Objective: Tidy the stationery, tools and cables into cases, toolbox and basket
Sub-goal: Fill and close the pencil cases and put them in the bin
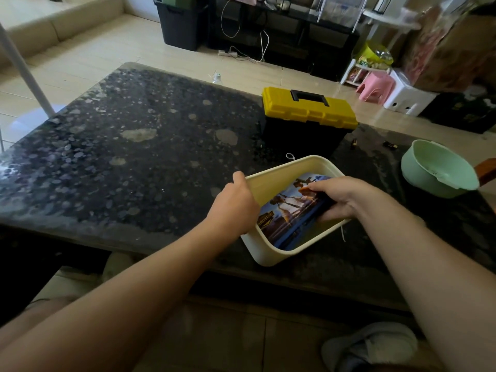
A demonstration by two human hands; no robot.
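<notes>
Here, left to right:
Tabletop (134, 146): dark speckled stone, bare over its left half; near edge in shadow.
Left hand (233, 205): curled over the left rim of the basket, fingers hidden inside it.
Basket (268, 251): cream plastic, near the front edge of the tabletop, turned at an angle; its floor is mostly covered.
Case (284, 213): flat, printed with a picture, tilted inside the basket; lower end down in it, upper end gripped.
Right hand (338, 198): closed around the case's upper right end; fingertips partly out of sight.
Toolbox (308, 114): black with yellow lid shut, behind the basket.
Bowl (440, 170): pale green, far right; small dark bits behind it too blurred to name.
</notes>
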